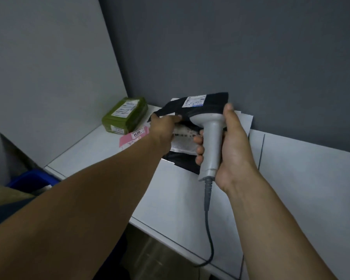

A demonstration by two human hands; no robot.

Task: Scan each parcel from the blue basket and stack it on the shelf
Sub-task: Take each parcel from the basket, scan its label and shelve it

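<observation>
Peeking blue plastic basket (31, 179): is showing below the white shelf (89, 151).
Green wrapped block parcel (125, 115): is lying on the shelf.
Left hand (162, 126): is pinching the black plastic mailer parcel (208, 104) above the shelf.
Right hand (231, 147): is gripping the grey corded scanner (210, 138), fingers curling round its handle.

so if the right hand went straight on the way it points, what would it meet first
Likely the black plastic parcel just beyond the right hand; depth is hard to judge.

A dark grey wall (230, 47) fills the upper right of the frame. A lighter grey panel (45, 67) occupies the upper left. Mottled floor (156, 257) shows at bottom centre.
</observation>
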